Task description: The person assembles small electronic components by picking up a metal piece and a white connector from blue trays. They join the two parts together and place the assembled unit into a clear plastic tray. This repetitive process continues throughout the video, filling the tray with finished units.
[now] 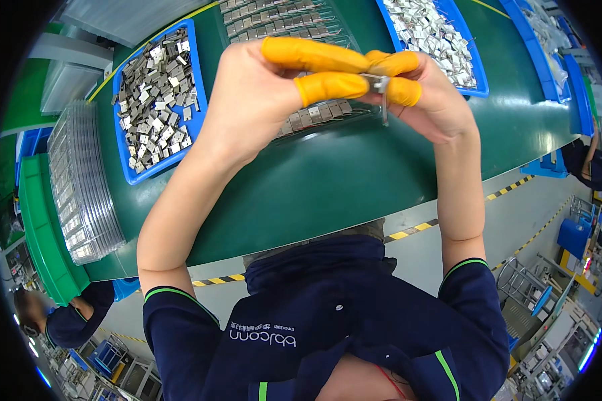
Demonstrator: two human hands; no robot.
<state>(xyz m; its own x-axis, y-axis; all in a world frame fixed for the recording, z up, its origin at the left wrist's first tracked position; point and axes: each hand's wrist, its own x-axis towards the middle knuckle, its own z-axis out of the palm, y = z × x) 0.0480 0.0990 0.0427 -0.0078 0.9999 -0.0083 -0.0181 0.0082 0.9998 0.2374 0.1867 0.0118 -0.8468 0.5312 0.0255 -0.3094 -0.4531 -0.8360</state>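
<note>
My left hand (253,90) and my right hand (443,100) meet above the far part of the green table, with yellow finger cots on their thumbs and index fingers. Between the fingertips they pinch a small silver metal part (381,84), from which a thin prong points down. The fingers cover most of it, so its full shape is hidden. Just beneath my hands, a clear tray (314,119) holds rows of small metal pieces with thin wire-like ends.
A blue bin (203,100) of loose flat metal plates lies on the left. Another blue bin (480,73) at the far right holds silver parts with prongs. Stacked clear trays (80,180) and a green bin (43,227) line the left edge. Co-workers sit at both sides.
</note>
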